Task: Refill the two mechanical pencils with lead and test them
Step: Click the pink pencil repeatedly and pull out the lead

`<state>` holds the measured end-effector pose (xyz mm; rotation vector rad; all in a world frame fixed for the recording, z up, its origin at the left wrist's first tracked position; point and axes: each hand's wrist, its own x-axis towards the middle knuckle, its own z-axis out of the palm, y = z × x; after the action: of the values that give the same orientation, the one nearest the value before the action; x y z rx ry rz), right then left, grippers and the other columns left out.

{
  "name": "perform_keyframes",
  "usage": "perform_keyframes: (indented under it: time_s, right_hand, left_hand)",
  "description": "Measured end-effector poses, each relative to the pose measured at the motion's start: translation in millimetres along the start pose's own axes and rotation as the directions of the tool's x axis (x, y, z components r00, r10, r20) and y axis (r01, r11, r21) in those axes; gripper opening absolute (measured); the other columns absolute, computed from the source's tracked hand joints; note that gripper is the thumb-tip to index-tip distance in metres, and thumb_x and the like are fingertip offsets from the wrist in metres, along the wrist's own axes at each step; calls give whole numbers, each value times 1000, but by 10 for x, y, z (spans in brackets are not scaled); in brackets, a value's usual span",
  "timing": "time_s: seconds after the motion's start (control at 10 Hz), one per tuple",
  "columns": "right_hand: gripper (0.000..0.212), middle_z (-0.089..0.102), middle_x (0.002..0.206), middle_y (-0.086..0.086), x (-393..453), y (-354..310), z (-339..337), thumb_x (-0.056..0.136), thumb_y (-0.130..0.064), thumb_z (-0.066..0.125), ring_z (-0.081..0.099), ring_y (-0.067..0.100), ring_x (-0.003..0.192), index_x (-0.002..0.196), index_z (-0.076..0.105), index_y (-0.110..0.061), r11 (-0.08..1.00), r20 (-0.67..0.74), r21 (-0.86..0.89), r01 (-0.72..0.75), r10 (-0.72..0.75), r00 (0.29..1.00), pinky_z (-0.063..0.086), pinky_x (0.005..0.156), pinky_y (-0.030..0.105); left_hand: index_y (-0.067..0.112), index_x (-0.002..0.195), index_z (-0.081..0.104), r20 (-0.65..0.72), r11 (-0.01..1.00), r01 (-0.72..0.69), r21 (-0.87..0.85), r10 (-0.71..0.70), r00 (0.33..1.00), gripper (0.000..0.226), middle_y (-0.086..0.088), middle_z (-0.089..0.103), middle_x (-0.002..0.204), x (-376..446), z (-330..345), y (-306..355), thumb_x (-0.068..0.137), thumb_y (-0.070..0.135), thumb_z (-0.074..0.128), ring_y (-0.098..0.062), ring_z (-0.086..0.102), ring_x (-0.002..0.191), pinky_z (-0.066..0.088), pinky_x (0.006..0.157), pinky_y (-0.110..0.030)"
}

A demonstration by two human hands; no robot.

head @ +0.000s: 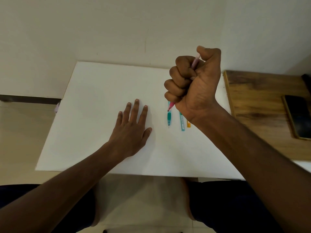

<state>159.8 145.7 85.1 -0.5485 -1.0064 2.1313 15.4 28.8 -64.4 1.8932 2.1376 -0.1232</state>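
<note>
Left hand [133,130] lies flat, fingers spread, on the smooth white sheet [94,101], open sheet to its left. Just right lie the teal pencil [169,117], a teal lead case [182,122] and an orange item [188,124], partly hidden by the wrist. Farther, the right hand [193,83] fists the pink pencil [195,62], barrel mostly hidden, tip above the teal pencil

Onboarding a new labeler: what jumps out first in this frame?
The right hand, raised right of centre, fist-grips a pink pencil, tip down, thumb at its cap. The left hand lies flat on the white sheet. A teal pencil lies between them.
</note>
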Motion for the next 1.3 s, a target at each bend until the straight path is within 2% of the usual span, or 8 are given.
perform_keyframes:
  time_s: [0.1, 0.4, 0.5, 0.7, 0.8, 0.9, 1.0, 1.3]
  right_hand:
    - [49, 12, 52, -2, 7, 12, -5, 102, -39, 19, 7, 12, 43, 57, 19, -19, 1000, -16, -15, -6, 5, 1000, 10, 49, 20]
    - [51, 11, 52, -1, 11, -6, -18, 105, -38, 16, 7, 12, 44, 58, 18, -18, 1000, -47, -13, -10, 9, 999, 9, 50, 22]
    - [58, 13, 50, -3, 3, 5, -14, 107, -48, 18, 9, 11, 42, 56, 19, -20, 1000, -50, -22, -22, 21, 999, 11, 49, 20]
    - [56, 14, 49, -3, 20, 22, -10, 108, -34, 25, 10, 11, 42, 53, 19, -22, 997, -131, -65, -29, 20, 991, 14, 48, 19]
    - [56, 11, 51, 0, 15, 18, -14, 104, -43, 32, 8, 13, 43, 57, 16, -18, 996, -119, -81, -38, 28, 993, 10, 49, 23]
    - [58, 17, 47, -3, 18, 43, -24, 107, -33, 30, 12, 11, 41, 50, 22, -22, 994, -146, -100, -31, 16, 989, 15, 46, 19]
    - [65, 23, 44, -6, 16, 27, -32, 108, -34, 26, 16, 9, 39, 45, 31, -22, 998, -121, -51, -21, 15, 993, 17, 46, 18]
    - [63, 22, 44, -7, 15, 9, -33, 108, -38, 25, 13, 10, 40, 47, 28, -24, 1000, -114, -23, 5, -7, 993, 14, 46, 19]
  left_hand:
    - [22, 167, -17, 0, 1000, 2, -3, -2, 1000, 81, -9, -29, 174, 6, 6, -7, 109, 60, 25, -36, -18, 162, 5, 132, -55]
    - [22, 167, -16, -3, 1000, -1, -8, 1, 1000, 81, -10, -28, 174, 3, 7, -7, 109, 59, 26, -37, -18, 162, 6, 132, -55]
    - [21, 167, -17, 4, 1000, -6, -13, 6, 1000, 81, -10, -29, 173, -5, -3, -6, 109, 58, 26, -37, -19, 162, 6, 132, -56]
    - [22, 167, -17, 21, 1000, 4, -10, -4, 1000, 81, -9, -30, 173, -6, -30, 14, 109, 59, 25, -36, -20, 162, 6, 132, -56]
    - [23, 167, -17, 24, 1000, 2, -16, -2, 1000, 81, -9, -30, 173, -9, -37, 17, 109, 59, 25, -36, -20, 162, 5, 132, -55]
    - [23, 167, -18, 26, 1000, 5, -12, -5, 1000, 81, -8, -31, 173, -3, -38, 19, 109, 60, 25, -35, -21, 162, 5, 132, -55]
    - [22, 167, -17, 19, 1000, 3, -13, -3, 1000, 81, -9, -30, 173, -3, -33, 20, 109, 59, 25, -36, -20, 162, 5, 132, -55]
    - [23, 167, -17, 6, 1000, 4, -5, -4, 1000, 81, -8, -30, 173, 5, 4, 8, 109, 60, 25, -36, -19, 162, 6, 132, -56]
